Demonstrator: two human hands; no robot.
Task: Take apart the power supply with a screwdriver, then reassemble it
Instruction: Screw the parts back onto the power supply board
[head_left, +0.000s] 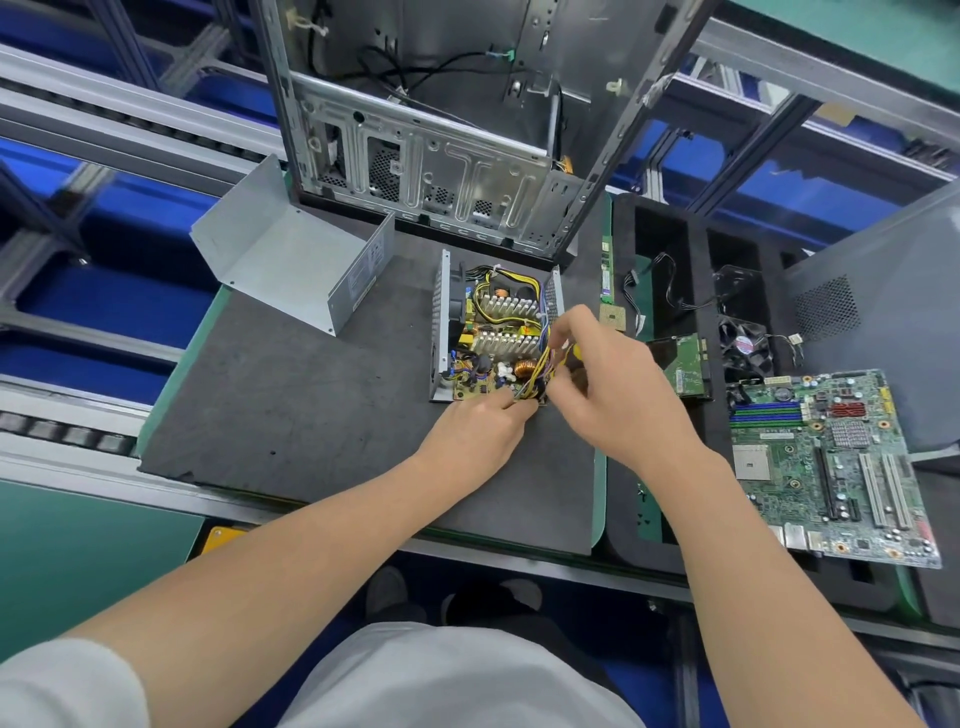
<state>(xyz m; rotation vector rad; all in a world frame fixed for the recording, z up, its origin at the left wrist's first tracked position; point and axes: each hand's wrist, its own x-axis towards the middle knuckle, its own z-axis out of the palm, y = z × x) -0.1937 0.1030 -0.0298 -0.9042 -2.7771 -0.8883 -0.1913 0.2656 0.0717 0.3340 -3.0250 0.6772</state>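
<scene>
In the head view the opened power supply (493, 338) sits on the counter's (311, 415) dark mat, with its cover (291, 260) lying apart to the left. The right hand (613, 384) has its grip curled closed around the yellow-and-black screwdriver (569, 358) over the near right corner, and the left hand (478, 431) reaches into the wires (535, 374) there, though I cannot tell whether its grip pinches them. The metal shell looks stiff, fairly heavy and sharp-edged, so it is best held by its side walls, while the board inside seems fragile and the limp wires are better nudged aside than pulled.
</scene>
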